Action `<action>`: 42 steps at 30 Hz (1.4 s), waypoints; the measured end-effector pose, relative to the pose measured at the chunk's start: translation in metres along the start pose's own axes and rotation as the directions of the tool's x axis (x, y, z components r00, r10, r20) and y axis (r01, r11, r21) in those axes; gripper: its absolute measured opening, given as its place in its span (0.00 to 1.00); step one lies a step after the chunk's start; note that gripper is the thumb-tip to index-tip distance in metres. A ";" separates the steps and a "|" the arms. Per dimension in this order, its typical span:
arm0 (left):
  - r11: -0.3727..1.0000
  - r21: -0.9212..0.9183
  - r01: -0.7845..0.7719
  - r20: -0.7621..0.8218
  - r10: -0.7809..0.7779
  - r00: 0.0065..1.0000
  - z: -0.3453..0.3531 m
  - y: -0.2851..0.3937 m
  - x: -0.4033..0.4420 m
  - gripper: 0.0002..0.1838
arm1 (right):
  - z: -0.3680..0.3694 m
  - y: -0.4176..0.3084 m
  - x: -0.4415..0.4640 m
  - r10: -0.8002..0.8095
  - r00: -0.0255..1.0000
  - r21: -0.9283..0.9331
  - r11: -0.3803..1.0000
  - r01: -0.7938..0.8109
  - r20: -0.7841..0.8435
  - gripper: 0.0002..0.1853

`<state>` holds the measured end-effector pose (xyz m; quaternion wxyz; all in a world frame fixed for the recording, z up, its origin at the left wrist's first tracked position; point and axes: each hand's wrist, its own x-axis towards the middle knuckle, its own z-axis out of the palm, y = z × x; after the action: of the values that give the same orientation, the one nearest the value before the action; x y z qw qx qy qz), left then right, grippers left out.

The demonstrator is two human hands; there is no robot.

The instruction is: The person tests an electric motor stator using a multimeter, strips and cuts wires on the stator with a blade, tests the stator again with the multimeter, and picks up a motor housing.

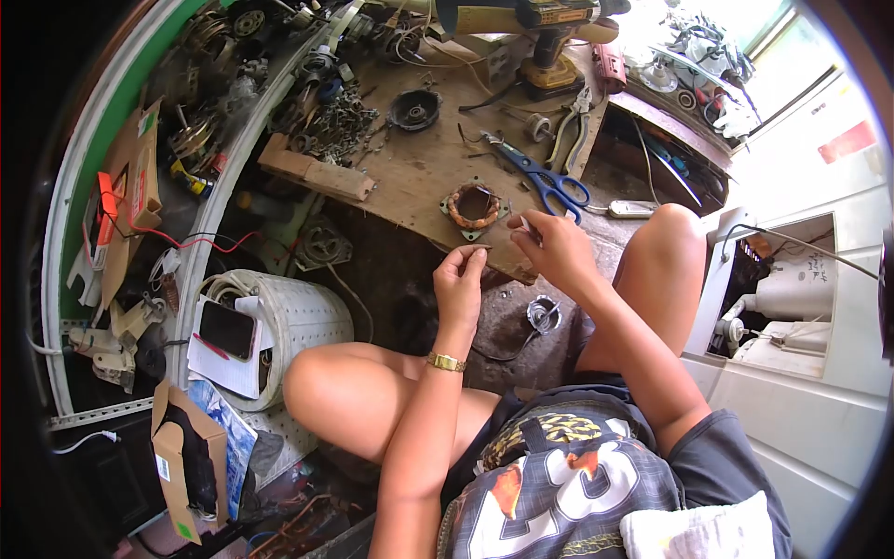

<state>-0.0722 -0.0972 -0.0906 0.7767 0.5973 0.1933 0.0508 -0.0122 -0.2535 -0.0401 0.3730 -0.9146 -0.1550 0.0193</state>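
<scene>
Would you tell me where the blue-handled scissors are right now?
In the head view, the scissors lie on the right of the table, between the copper-wound ring and the pliers.

On the surface, the coil lies near the front edge, scissors to its right, pliers just behind them, the drill farther back. A wood block sits at the left edge, small parts behind it. Left, a phone lies on papers atop the bucket.

Between wooden block and copper coil, the board leaves a gap.
</scene>
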 end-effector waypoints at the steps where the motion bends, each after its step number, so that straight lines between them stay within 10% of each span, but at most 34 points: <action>1: 1.000 0.000 -0.008 -0.005 0.008 1.000 0.001 0.000 -0.001 0.07 | 0.003 -0.001 0.001 0.028 0.999 0.073 0.997 -0.031 0.045 0.12; 10: 0.932 0.282 -0.226 0.034 0.226 0.974 -0.001 -0.003 -0.003 0.04 | 0.020 0.002 0.015 0.154 0.932 0.403 0.870 -0.285 0.328 0.12; 19: 0.295 0.869 -0.399 0.164 0.589 0.792 0.006 0.031 -0.022 0.11 | 0.027 0.004 0.019 0.178 0.950 0.373 0.888 -0.267 0.257 0.12; 22: 0.347 0.865 -0.362 0.137 0.531 0.836 0.004 0.029 -0.022 0.07 | 0.024 0.002 0.018 0.191 0.925 0.425 0.845 -0.325 0.328 0.11; 27: 0.987 0.145 -0.070 0.025 0.067 0.997 -0.003 0.003 -0.011 0.05 | 0.023 0.008 0.017 0.222 0.878 0.552 0.706 -0.445 0.424 0.10; 33: 0.978 -0.178 0.108 0.091 -0.093 0.991 -0.001 0.000 -0.015 0.07 | 0.015 0.004 0.014 0.230 0.824 0.624 0.556 -0.548 0.518 0.10; 42: 0.997 -0.082 0.001 0.057 0.004 0.998 -0.004 -0.010 -0.008 0.06 | 0.019 0.004 0.019 0.172 0.816 0.655 0.515 -0.552 0.552 0.09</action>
<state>-0.0823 -0.0990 -0.0987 0.8057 0.5664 0.1684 0.0421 0.0042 -0.2377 -0.0555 0.6825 -0.6354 -0.0058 0.3611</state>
